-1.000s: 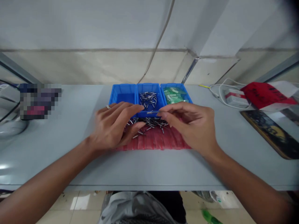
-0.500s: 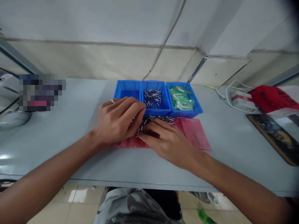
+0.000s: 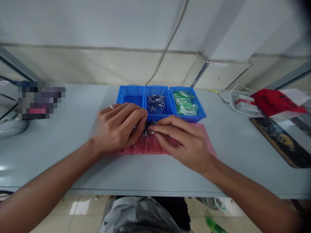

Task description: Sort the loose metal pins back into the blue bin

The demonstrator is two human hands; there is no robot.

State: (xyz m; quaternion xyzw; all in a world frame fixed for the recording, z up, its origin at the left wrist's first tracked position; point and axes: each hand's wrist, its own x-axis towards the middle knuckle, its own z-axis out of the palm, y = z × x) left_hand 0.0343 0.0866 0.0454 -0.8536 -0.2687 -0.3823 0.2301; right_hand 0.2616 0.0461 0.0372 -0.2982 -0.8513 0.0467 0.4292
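- The right hand [image 3: 186, 140] has just drawn back from the loose heap of slim, silvery and dark metal pins [image 3: 145, 133]; its thumb and forefinger seem to pinch one small shiny metal piece [image 3: 152, 131], which suggests a single part is now apart from the rest.
- The left hand [image 3: 119, 126], with a silver ring [image 3: 111, 107], has curled fingers, thumb close to forefinger, at the left side of the heap; whether it grasps anything cannot be told.
- The heap lies on ribbed, translucent red-pink plastic material [image 3: 145, 147], just in front of the bins and between the hands.
- Behind stand three open blue plastic bins side by side: the left bin [image 3: 132, 98] shows a bare stretch of its inside, the middle bin [image 3: 157, 116] holds more metal pins [image 3: 156, 103], and the right bin [image 3: 202, 116] holds clear and green plastic packets [image 3: 185, 104].
- The left hand hides part of the heap and the left bin's front; the right hand covers much of the red-pink material.
- Farther right on the grey table [image 3: 80, 168] are a white cable [image 3: 229, 97], a white box with a red band [image 3: 246, 105], a red sheet with black marks [image 3: 274, 103] and a dark flat object with a yellow round print [image 3: 282, 140], all well apart from the hands.
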